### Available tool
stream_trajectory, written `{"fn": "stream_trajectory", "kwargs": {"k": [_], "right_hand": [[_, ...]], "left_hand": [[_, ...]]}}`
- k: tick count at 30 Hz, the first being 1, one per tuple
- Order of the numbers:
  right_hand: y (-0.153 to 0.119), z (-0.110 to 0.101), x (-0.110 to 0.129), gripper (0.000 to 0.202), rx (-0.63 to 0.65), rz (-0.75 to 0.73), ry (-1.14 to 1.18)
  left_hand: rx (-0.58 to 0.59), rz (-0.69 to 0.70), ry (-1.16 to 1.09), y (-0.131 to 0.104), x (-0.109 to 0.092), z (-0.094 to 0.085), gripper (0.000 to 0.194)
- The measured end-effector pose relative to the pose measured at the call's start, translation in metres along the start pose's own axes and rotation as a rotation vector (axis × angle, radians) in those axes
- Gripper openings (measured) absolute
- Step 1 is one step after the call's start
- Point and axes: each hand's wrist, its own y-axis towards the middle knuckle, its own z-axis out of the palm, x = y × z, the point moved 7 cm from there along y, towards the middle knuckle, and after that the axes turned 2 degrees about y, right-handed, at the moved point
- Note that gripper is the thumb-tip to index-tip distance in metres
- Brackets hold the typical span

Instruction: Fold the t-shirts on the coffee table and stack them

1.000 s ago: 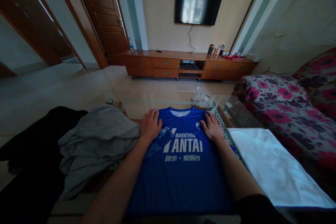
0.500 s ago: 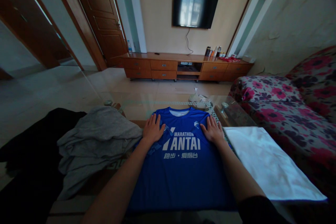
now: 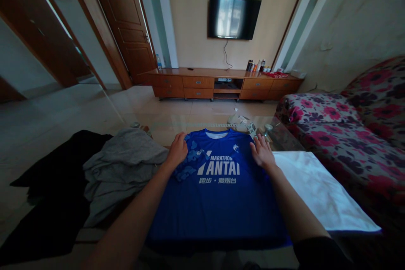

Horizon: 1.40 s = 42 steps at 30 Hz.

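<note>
A blue short-sleeved T-shirt [image 3: 218, 206] with white "MARATHON YANTAI" lettering lies spread flat, collar away from me, on the glass-topped table [image 3: 196, 125]. At its left shoulder edge rests my left hand [image 3: 179, 149], fingers stretched forward and partly seen from the side. My right hand [image 3: 262, 152] is open at the opposite shoulder, its fingers spread. Neither hand shows anything gripped. To the right lies a flat white folded cloth [image 3: 319, 190], partly behind my right forearm. A crumpled grey garment [image 3: 123, 164] sits left of the shirt.
Black clothing [image 3: 57, 215] is heaped at the far left beside the grey garment. A small glass jar [image 3: 268, 128] is near the table's far right. Beyond are a flowered sofa [image 3: 329, 135], a low wooden cabinet [image 3: 198, 82] and a wall television [image 3: 234, 17].
Both hands have slid outward from the shirt's chest to its shoulder edges, uncovering the pattern on the left. The shirt stays flat. The view has tilted up slightly.
</note>
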Motion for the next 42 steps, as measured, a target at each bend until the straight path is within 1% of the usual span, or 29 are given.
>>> {"fn": "stream_trajectory", "kwargs": {"k": [1,3,6,9,11,13,16,19,21,23,24,25,27,29,31,33,35,37,39,41,42], "right_hand": [[-0.004,-0.002,0.000,0.074,0.026,-0.013,-0.001],[-0.016,-0.001,0.001,0.077,0.090,-0.029,-0.009],[-0.040,0.012,0.000,0.084,0.171,-0.037,-0.042],[-0.062,0.026,-0.001,0.088,0.184,-0.054,-0.078],[-0.070,0.033,-0.003,0.089,0.173,-0.064,-0.086],[-0.072,0.036,-0.004,0.089,0.165,-0.066,-0.080],[-0.070,0.036,-0.004,0.091,0.151,-0.062,-0.055],[-0.070,0.032,-0.002,0.088,0.122,-0.066,-0.003],[-0.073,0.023,-0.002,0.085,0.063,-0.078,0.055],[-0.079,0.009,-0.003,0.079,-0.034,-0.098,0.132],[-0.083,0.000,-0.004,0.077,-0.085,-0.111,0.173],[-0.088,-0.008,-0.005,0.074,-0.132,-0.124,0.210],[-0.098,-0.024,-0.006,0.069,-0.200,-0.155,0.263],[-0.108,-0.038,-0.004,0.066,-0.235,-0.189,0.287],[-0.117,-0.049,-0.001,0.065,-0.247,-0.208,0.296],[-0.126,-0.055,0.002,0.065,-0.249,-0.201,0.302],[-0.135,-0.055,0.002,0.065,-0.227,-0.166,0.301],[-0.143,-0.048,-0.001,0.067,-0.153,-0.101,0.286],[-0.151,-0.036,-0.006,0.071,-0.044,-0.031,0.270],[-0.159,-0.027,-0.010,0.073,0.039,0.005,0.260],[-0.162,-0.025,-0.012,0.073,0.059,0.009,0.260]], "left_hand": [[0.039,-0.001,0.027,-0.006,-0.001,-0.001,0.043],[0.111,0.019,0.110,-0.026,-0.006,-0.001,0.044],[0.164,0.050,0.258,-0.067,-0.009,0.003,0.057],[0.262,0.087,0.310,-0.099,-0.003,0.012,0.070],[0.318,0.098,0.315,-0.108,0.004,0.018,0.075],[0.337,0.092,0.308,-0.108,0.010,0.021,0.079],[0.325,0.071,0.259,-0.101,0.014,0.023,0.084],[0.298,0.026,0.120,-0.092,0.017,0.020,0.081],[0.226,-0.042,-0.023,-0.085,0.026,0.008,0.070],[0.114,-0.111,-0.115,-0.081,0.041,-0.011,0.059],[0.075,-0.120,-0.115,-0.082,0.048,-0.022,0.056],[0.072,-0.094,-0.079,-0.084,0.053,-0.031,0.054],[0.155,0.036,0.063,-0.093,0.056,-0.041,0.051],[0.227,0.155,0.233,-0.106,0.055,-0.045,0.050],[0.225,0.203,0.374,-0.116,0.053,-0.048,0.050],[0.180,0.194,0.464,-0.121,0.048,-0.048,0.049],[0.129,0.165,0.511,-0.121,0.044,-0.046,0.048],[0.090,0.140,0.523,-0.119,0.043,-0.043,0.048],[0.076,0.140,0.519,-0.117,0.044,-0.042,0.048],[0.077,0.148,0.485,-0.115,0.048,-0.044,0.048],[0.078,0.150,0.453,-0.114,0.050,-0.047,0.049]]}}
